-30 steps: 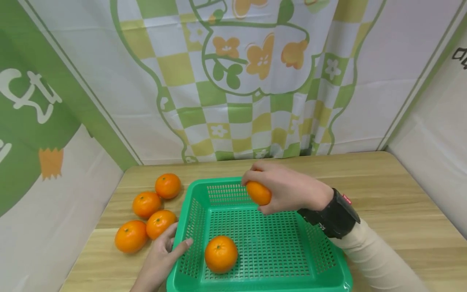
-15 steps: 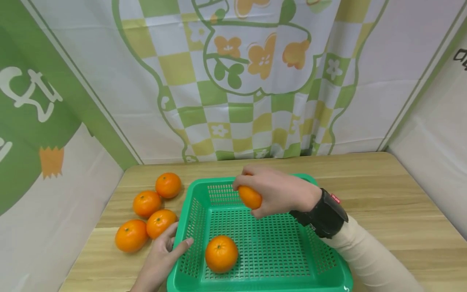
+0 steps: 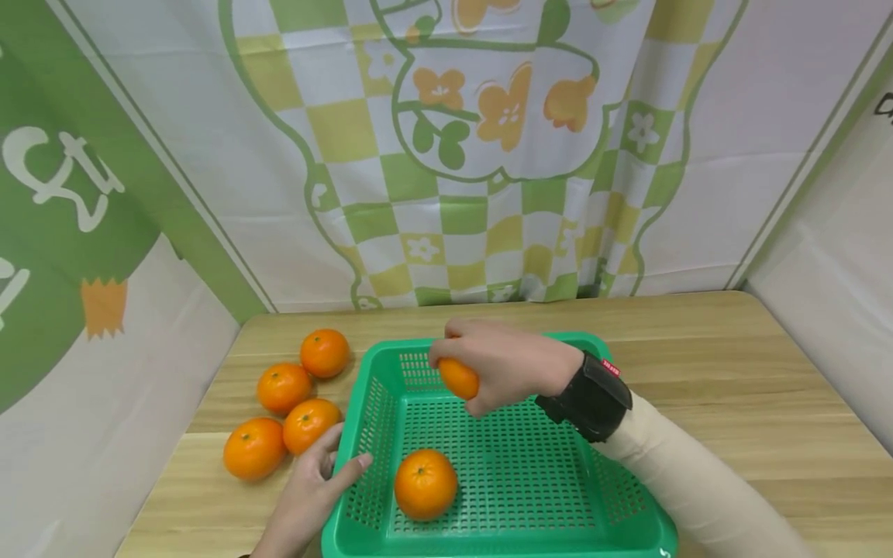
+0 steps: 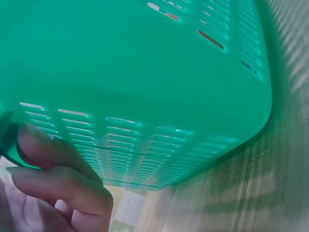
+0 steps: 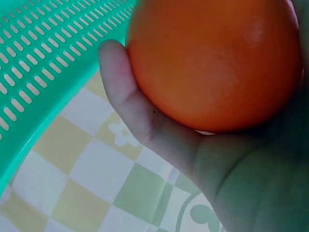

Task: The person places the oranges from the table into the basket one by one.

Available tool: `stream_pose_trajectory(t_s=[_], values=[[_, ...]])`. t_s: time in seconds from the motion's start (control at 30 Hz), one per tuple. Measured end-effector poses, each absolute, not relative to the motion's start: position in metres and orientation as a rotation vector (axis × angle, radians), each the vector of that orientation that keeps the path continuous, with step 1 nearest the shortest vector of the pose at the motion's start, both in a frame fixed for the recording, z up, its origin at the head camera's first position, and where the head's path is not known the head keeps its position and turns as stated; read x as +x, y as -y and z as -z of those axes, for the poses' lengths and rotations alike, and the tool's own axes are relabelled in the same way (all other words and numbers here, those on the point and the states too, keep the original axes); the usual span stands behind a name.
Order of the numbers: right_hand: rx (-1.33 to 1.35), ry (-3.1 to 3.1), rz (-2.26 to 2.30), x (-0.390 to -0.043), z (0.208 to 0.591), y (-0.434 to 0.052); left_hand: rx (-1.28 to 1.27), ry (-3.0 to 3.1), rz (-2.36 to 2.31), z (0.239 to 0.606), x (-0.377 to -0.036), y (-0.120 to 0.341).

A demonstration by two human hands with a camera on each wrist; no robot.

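Our right hand (image 3: 505, 364) with round orange mandarin (image 3: 459, 379) has shifted left since a second ago, now above far-left part of green perforated plastic basket (image 3: 628, 508). Fingers curled round fruit, gripping from above. Our left hand (image 3: 307, 496) unmoved: thumb (image 3: 351, 469) over near-left rim, fingers (image 4: 58, 191) against outer wall. Second mandarin (image 3: 425, 483) lies inside basket, near front. Four loose mandarins (image 3: 289, 403) on light wooden table (image 3: 753, 372), left of basket.

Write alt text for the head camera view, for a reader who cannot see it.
A person's right hand holds an orange above the far side of a green plastic basket that has one orange inside. The left hand grips the basket's near left rim, and four more oranges lie on the wooden table to its left.
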State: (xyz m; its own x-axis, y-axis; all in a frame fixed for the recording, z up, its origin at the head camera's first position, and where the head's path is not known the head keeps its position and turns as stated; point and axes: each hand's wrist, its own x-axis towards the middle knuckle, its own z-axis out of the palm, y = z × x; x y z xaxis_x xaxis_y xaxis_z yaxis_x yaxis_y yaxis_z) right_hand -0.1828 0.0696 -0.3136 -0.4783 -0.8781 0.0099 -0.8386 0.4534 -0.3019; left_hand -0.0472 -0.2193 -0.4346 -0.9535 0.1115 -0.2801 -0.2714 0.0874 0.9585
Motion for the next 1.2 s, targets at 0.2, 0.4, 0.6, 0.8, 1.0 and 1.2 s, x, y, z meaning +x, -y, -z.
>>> stream_pose_trajectory(t_s=[0.2, 0.4, 0.6, 0.8, 1.0, 1.2], values=[[-1.498, -2.525, 0.351, -0.188, 0.314, -0.057, -0.141, -2.096, -1.948, 0.435, -0.046, 0.219], [-1.511, -2.506, 0.284, -0.192, 0.316, -0.044, -0.115, -2.107, -1.964, 0.435, -0.044, 0.218], [-1.518, -2.488, 0.257, -0.195, 0.323, -0.035, -0.138, -2.12, -1.952, 0.434, -0.045, 0.218], [-1.459, -2.474, 0.298, -0.198, 0.335, -0.034, -0.153, -2.11, -1.943, 0.435, -0.047, 0.217], [-1.459, -2.463, 0.314, -0.203, 0.345, -0.031, -0.133, -2.103, -1.959, 0.436, -0.047, 0.218], [-1.455, -2.467, 0.308, -0.204, 0.352, -0.029, -0.131, -2.1, -1.954, 0.436, -0.048, 0.219]])
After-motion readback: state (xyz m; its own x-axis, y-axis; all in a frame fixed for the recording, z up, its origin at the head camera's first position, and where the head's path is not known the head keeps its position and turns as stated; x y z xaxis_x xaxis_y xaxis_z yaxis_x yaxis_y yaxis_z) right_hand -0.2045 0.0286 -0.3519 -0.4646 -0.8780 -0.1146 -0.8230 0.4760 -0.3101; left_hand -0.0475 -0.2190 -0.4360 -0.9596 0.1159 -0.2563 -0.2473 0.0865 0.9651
